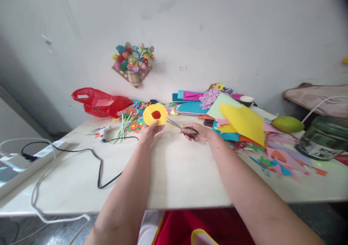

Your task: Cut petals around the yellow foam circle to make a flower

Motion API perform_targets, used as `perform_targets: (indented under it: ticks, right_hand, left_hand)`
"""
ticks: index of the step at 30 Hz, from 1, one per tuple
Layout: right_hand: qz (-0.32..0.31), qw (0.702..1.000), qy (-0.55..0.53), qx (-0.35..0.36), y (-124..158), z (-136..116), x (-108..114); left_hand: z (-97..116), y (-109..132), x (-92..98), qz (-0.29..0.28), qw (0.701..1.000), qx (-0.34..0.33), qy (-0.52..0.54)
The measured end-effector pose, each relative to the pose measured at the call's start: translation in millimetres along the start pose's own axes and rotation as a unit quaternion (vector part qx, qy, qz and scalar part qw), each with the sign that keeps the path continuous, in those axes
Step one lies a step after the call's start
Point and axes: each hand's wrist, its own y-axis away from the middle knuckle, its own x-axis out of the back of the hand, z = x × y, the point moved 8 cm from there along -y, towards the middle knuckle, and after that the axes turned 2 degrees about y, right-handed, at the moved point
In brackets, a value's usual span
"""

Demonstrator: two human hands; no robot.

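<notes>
My left hand (152,130) pinches the lower edge of a yellow paper or foam flower (147,116) with a red round centre, held up above the table. In my right hand (197,131) is a pair of scissors (187,131) with black handles, my fingers in the loops. Its blades point left and reach the flower's right edge; whether they are cutting into it I cannot tell. Left of the flower lie pale green stems (123,127) and an orange flower (133,126).
A white glue gun (103,133) with a black cord lies left, near a power strip (51,150). Behind is a red plastic bag (102,103). At right are coloured sheets (246,121), scraps (282,158) and a glass jar (323,138). A flower basket (133,77) hangs on the wall.
</notes>
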Motion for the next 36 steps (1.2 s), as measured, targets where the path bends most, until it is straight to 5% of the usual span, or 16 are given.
perform_targets:
  ticks: [7, 36]
  right_hand:
    - [-0.024, 1.0, -0.001, -0.017, -2, 6, -2]
    - [-0.006, 1.0, -0.011, -0.013, -6, 8, -2]
  left_hand:
    - [-5, -1, -3.3, -0.055, 0.998, 0.013, -0.033]
    - [-12, -2, -0.3, -0.063, 0.994, 0.067, -0.06]
